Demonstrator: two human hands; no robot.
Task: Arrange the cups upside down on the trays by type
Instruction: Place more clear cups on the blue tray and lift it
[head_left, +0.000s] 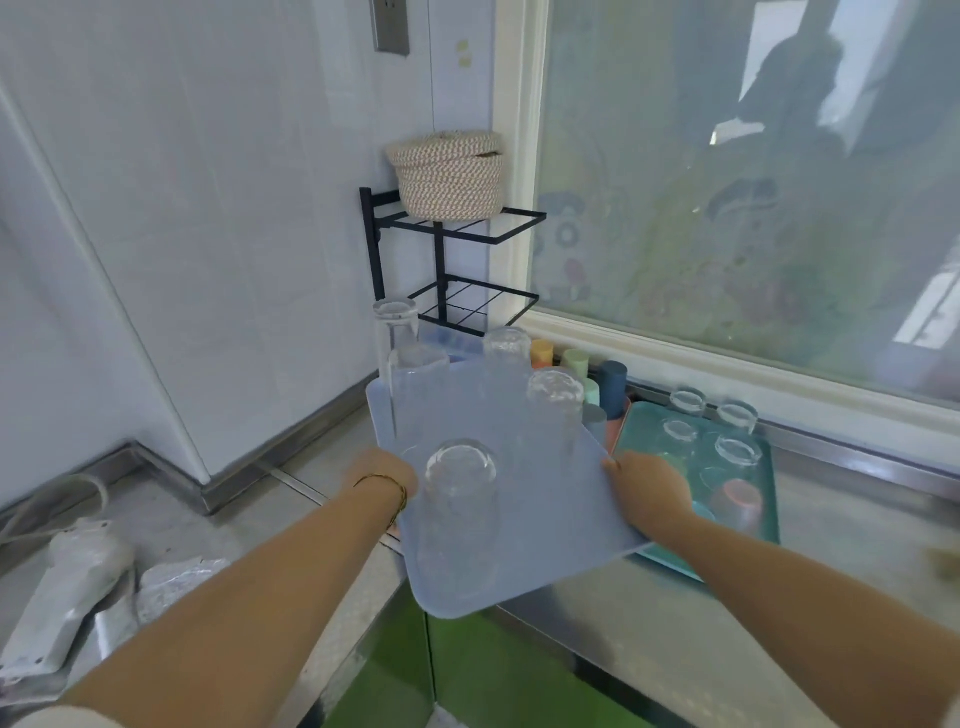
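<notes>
Five clear glasses (460, 467), mouths down, stood on the pale blue tray (545, 519), which you seemed to hold just off the steel counter (675, 623), over its front edge. Your left hand (387, 475) gripped the tray's left rim and your right hand (647, 491) the right rim, thumb on top; the fingers beneath were hidden. Likely risks: any tilt could slide or topple the tall glasses, and the tray could knock the coloured cups (613, 384) or the teal tray (769, 467) close alongside.
</notes>
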